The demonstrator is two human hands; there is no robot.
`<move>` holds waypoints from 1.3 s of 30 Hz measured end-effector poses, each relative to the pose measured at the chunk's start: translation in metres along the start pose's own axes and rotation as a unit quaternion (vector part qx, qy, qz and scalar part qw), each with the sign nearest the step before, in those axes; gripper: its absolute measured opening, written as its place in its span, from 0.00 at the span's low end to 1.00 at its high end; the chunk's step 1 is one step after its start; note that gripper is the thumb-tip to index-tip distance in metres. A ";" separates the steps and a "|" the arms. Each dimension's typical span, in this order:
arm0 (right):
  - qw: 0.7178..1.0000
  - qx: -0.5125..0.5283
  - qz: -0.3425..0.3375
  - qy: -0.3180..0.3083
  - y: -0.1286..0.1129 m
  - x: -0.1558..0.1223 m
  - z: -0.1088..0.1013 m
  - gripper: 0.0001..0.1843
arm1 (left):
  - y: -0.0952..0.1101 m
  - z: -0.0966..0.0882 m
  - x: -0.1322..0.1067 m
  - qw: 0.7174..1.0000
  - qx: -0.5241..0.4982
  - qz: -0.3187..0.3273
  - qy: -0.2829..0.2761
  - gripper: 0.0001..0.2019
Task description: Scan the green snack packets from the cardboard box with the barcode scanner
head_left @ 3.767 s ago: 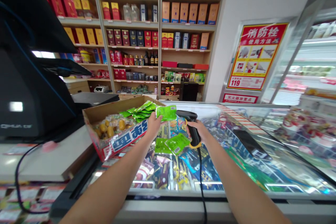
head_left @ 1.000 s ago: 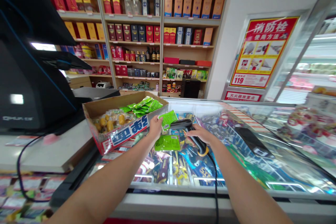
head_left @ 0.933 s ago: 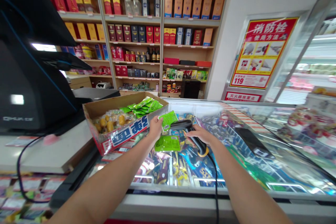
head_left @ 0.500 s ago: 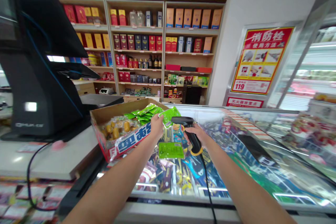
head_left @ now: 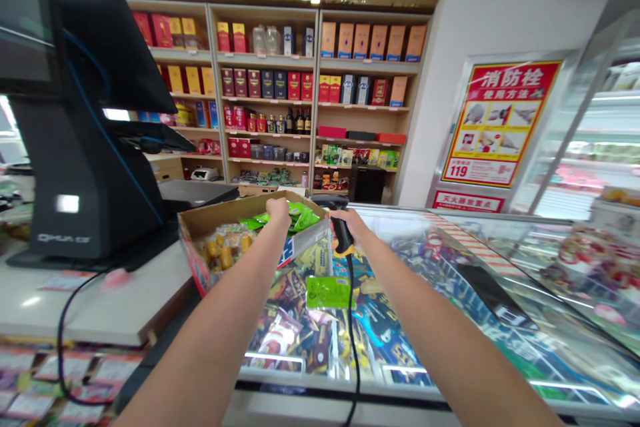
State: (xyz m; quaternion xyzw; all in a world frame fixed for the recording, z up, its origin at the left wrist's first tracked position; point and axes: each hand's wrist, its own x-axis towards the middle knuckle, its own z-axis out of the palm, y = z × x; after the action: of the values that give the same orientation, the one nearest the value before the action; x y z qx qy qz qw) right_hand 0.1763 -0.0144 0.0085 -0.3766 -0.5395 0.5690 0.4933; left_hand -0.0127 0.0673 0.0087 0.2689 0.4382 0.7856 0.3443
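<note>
The right hand [head_left: 345, 225] grips the scanner [head_left: 342, 233], the left hand [head_left: 279, 212] curls, on what I cannot tell, over green packets [head_left: 304, 217] remaining boxed, while one single packet [head_left: 327, 292] seems already out, below the fingers

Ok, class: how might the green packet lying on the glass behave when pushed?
The green packet looks small and flat, so it's probably light and unlikely to roll. It looks glossy, so may slide easily on the glass.

Stocked shelves [head_left: 400, 67]; white wall [head_left: 463, 20], framed poster [head_left: 500, 125].
</note>
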 end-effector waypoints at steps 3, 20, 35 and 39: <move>1.000 0.009 0.012 0.000 0.008 -0.004 -0.005 0.06 | 0.000 -0.004 -0.007 0.996 0.054 0.058 0.051 0.15; 0.994 0.030 0.061 0.087 0.069 -0.062 -0.093 0.09 | -0.010 -0.046 -0.119 0.655 0.556 0.196 -0.472 0.18; 0.996 -0.070 0.052 0.025 0.062 -0.065 -0.092 0.13 | -0.059 -0.051 -0.101 0.829 0.436 0.061 -0.346 0.20; 0.996 -0.080 0.026 -0.015 0.060 -0.067 -0.098 0.15 | -0.075 -0.051 -0.089 0.907 0.295 0.062 -0.295 0.16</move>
State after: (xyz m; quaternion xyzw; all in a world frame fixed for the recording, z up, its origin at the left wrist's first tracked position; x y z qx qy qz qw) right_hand 0.2772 -0.0517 -0.0706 -0.4204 -0.5804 0.5422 0.4387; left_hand 0.0284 0.0009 -0.0918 0.6041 0.5106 0.5254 0.3135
